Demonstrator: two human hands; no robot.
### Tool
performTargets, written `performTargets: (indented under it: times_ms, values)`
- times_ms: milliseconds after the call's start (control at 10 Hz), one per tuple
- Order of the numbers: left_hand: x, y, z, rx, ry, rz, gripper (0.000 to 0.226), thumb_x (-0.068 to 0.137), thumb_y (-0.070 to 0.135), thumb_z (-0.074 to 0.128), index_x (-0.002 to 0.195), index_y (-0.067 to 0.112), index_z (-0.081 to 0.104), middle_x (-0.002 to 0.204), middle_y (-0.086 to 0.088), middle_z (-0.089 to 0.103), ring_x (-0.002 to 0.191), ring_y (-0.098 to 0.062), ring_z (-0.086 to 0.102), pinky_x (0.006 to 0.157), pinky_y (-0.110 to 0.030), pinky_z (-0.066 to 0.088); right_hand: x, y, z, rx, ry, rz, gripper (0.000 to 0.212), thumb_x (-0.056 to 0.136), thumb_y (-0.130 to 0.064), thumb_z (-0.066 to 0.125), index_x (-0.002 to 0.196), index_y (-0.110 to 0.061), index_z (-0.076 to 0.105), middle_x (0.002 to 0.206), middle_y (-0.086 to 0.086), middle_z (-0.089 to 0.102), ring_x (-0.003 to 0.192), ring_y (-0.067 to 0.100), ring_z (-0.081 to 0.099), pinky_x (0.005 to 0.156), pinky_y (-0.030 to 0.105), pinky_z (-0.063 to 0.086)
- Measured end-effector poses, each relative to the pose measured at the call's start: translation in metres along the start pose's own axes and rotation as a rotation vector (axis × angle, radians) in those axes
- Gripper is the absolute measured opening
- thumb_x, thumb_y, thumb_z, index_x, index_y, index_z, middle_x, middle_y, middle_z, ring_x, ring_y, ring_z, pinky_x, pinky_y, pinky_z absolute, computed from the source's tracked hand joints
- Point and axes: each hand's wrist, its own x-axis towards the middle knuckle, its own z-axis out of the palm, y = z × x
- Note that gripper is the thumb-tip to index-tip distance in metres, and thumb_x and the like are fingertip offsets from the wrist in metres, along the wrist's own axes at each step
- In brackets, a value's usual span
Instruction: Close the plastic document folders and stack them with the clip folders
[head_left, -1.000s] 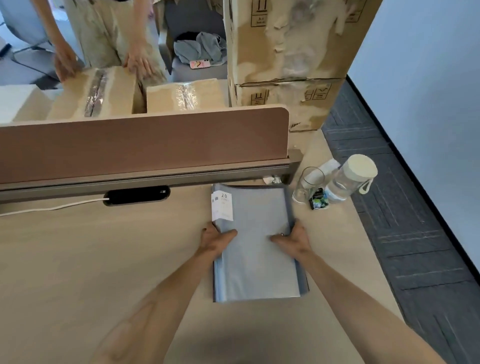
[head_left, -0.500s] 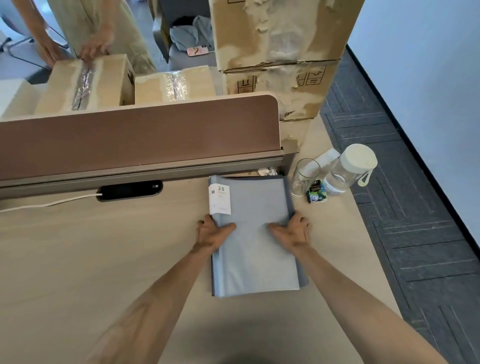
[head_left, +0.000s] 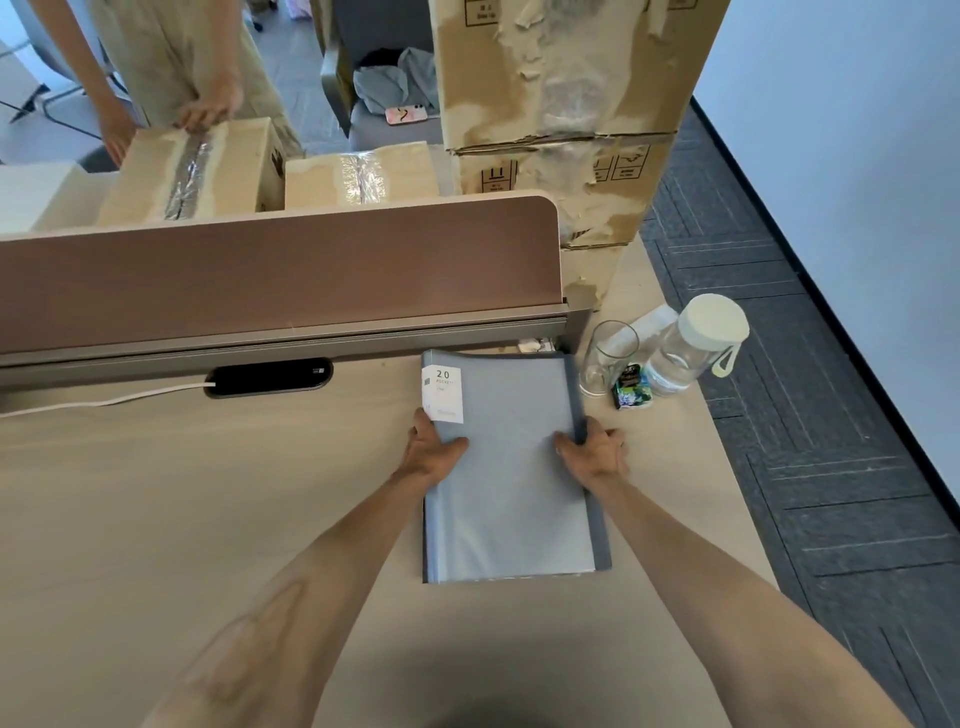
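A stack of grey-blue plastic folders (head_left: 511, 499) lies shut on the wooden desk (head_left: 156, 493), its far end against the desk divider. The top one carries a white "20 pocket" label (head_left: 442, 394) at its far left corner. My left hand (head_left: 432, 449) grips the stack's left edge, thumb on top. My right hand (head_left: 592, 452) grips the right edge along the darker spine, thumb on the cover. How many folders lie beneath the top one is hidden.
Right of the stack stand a drinking glass (head_left: 608, 358), a small printed packet (head_left: 631, 392) and a clear bottle with a white lid (head_left: 691, 345). The brown divider (head_left: 280, 270) runs behind. A cable port (head_left: 267, 378) sits left. Cardboard boxes (head_left: 566, 114) and another person (head_left: 171, 67) are beyond.
The stack has slid slightly away from me toward the divider. My right hand shifted from on top of the cover to its right edge. The person beyond moved their hands on a box.
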Motion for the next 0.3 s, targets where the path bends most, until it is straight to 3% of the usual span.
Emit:
performTargets:
  times_ms: [200, 300]
  values:
    - [-0.002, 0.002, -0.015, -0.023, -0.029, 0.036, 0.067, 0.075, 0.035, 0.066, 0.131, 0.016, 0.036, 0.132, -0.003, 0.056, 0.116, -0.026, 0.056, 0.098, -0.035, 0.046, -0.013, 0.003, -0.007, -0.067, 0.044, 0.01, 0.056, 0.088, -0.05, 0.049, 0.129, -0.012, 0.047, 0.13, 0.02, 0.046, 0.122, 0.039, 0.043, 0.1, 0.046, 0.039]
    - [-0.013, 0.002, -0.02, -0.035, -0.007, 0.083, 0.061, 0.083, 0.037, 0.06, 0.134, 0.016, 0.035, 0.135, -0.004, 0.054, 0.119, -0.027, 0.055, 0.102, -0.036, 0.044, -0.031, -0.002, -0.003, -0.083, 0.104, -0.074, 0.052, 0.091, -0.041, 0.048, 0.133, -0.011, 0.043, 0.134, 0.02, 0.042, 0.125, 0.039, 0.04, 0.101, 0.046, 0.037]
